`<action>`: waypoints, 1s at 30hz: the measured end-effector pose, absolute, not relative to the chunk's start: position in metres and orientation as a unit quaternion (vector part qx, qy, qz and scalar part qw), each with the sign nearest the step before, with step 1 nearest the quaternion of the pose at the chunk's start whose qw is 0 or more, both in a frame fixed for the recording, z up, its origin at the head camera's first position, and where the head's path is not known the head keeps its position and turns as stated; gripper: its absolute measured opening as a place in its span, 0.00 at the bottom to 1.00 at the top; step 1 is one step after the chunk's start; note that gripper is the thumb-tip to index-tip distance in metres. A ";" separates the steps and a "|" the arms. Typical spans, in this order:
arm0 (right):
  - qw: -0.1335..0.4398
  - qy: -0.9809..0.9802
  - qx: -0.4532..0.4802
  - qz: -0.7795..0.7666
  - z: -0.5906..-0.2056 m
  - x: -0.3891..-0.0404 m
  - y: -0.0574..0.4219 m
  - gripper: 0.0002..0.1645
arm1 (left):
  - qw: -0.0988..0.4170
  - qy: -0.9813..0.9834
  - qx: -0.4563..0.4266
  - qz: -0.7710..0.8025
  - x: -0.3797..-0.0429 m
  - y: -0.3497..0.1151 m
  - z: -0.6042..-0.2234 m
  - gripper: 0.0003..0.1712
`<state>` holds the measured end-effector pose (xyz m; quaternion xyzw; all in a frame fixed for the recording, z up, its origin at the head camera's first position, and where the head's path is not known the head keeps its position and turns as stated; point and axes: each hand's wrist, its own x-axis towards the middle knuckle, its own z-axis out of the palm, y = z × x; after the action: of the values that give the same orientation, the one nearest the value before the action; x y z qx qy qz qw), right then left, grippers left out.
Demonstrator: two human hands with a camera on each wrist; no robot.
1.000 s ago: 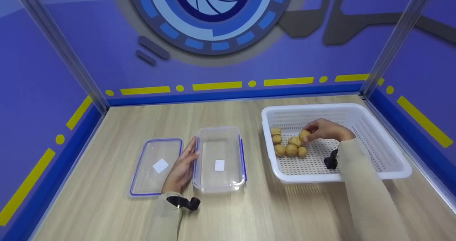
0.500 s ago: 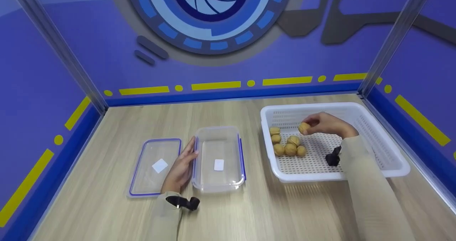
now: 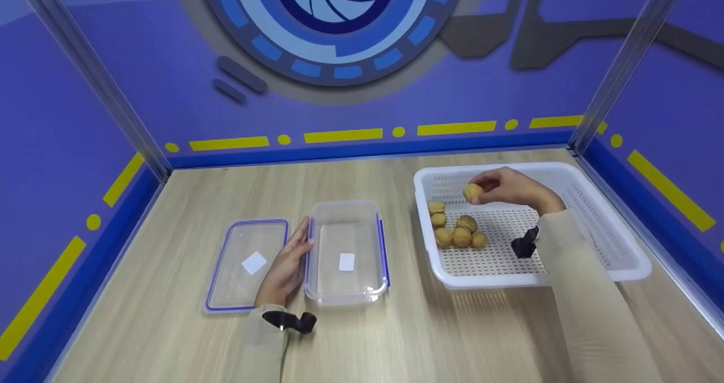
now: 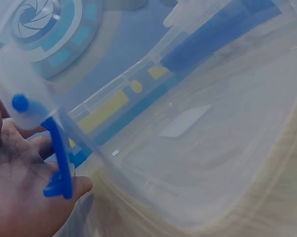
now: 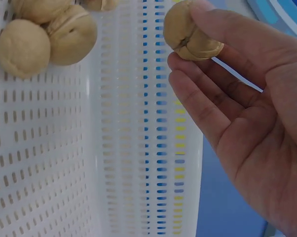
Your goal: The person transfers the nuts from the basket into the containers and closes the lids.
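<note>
My right hand (image 3: 512,188) pinches a walnut (image 3: 473,193) between thumb and fingertips, above the far left part of a white plastic basket (image 3: 492,282). The right wrist view shows this pinch close up. Several more walnuts (image 3: 461,237) lie on the basket floor at its left side. Along the left side of a clear plastic food container (image 3: 347,302) rests my left hand (image 3: 284,267), its fingers extended beside the wall. In the left wrist view a blue latch flap (image 4: 63,160) of the container hangs across the palm.
A clear lid (image 3: 229,281) with a blue seal and a white label lies left of the container, partly behind the left hand. Blue-purple panels (image 3: 339,111) wall in the table (image 3: 390,343) at the back and both sides.
My right hand has lifted the walnut from beside the others and carried it up and slightly left, toward the basket's back wall. The left hand and container stay in place.
</note>
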<state>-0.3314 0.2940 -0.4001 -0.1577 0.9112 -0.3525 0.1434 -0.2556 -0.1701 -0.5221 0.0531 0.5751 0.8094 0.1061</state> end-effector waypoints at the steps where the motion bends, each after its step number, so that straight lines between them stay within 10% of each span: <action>1: 0.143 0.911 -0.157 -0.353 -0.399 -0.332 0.293 0.31 | 0.106 0.575 0.053 0.810 -0.255 -0.170 -0.522 0.37; 30: 0.116 0.887 -0.219 -0.390 -0.372 -0.334 0.226 0.30 | 0.105 0.569 0.059 0.813 -0.255 -0.171 -0.522 0.39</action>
<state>-0.3342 0.2259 -0.3717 -0.2192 0.8868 -0.3900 0.1160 -0.2552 -0.1710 -0.5220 0.0589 0.5690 0.8135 0.1048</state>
